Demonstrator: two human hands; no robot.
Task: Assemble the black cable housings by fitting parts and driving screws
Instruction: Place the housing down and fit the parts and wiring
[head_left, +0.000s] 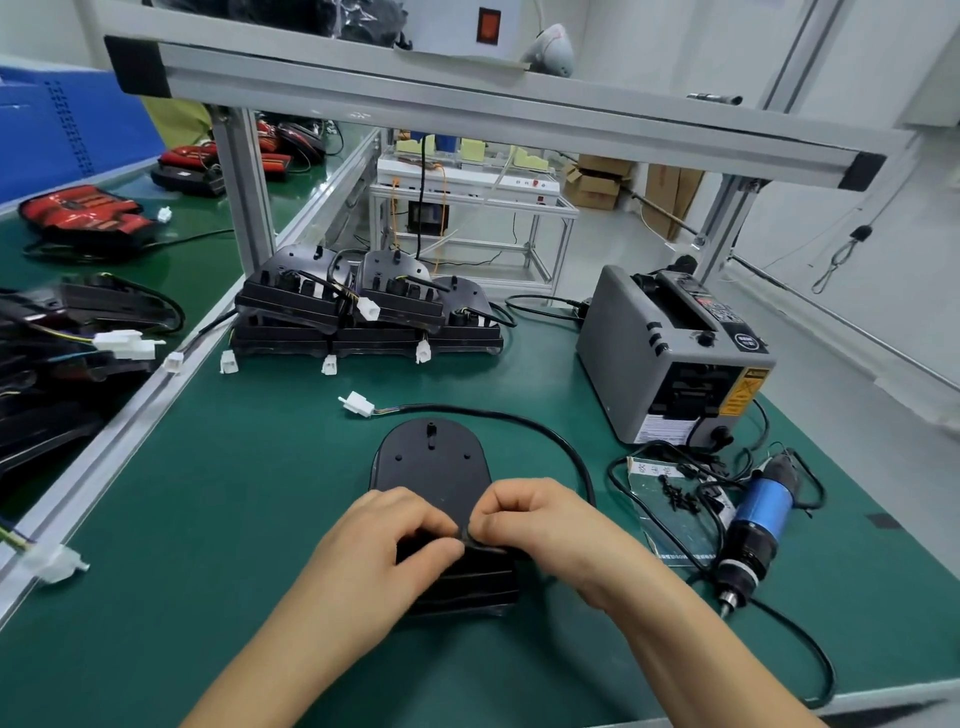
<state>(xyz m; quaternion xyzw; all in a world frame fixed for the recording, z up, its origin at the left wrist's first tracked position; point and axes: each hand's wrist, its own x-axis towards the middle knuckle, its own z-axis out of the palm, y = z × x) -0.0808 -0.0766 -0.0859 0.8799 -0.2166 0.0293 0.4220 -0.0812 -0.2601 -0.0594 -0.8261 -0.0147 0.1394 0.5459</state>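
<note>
Head view: the housing (431, 467) lies flat on the mat (208, 519) right in front of me, its cable (519, 420) looping off to the right. My left hand (384, 545) curls over the ribbed block and my right hand (540, 525) pinches the seam beside it, so 2 hands are gripping. It looks like light, stiff plastic, smooth on top. I'd hold it by the ribbed edges. The driver (753, 525) lies to the right.

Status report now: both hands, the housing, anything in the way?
Left hand, right hand: both pinching black housing at its middle. Screwdriver untouched, right side. Nothing blocking.
</note>
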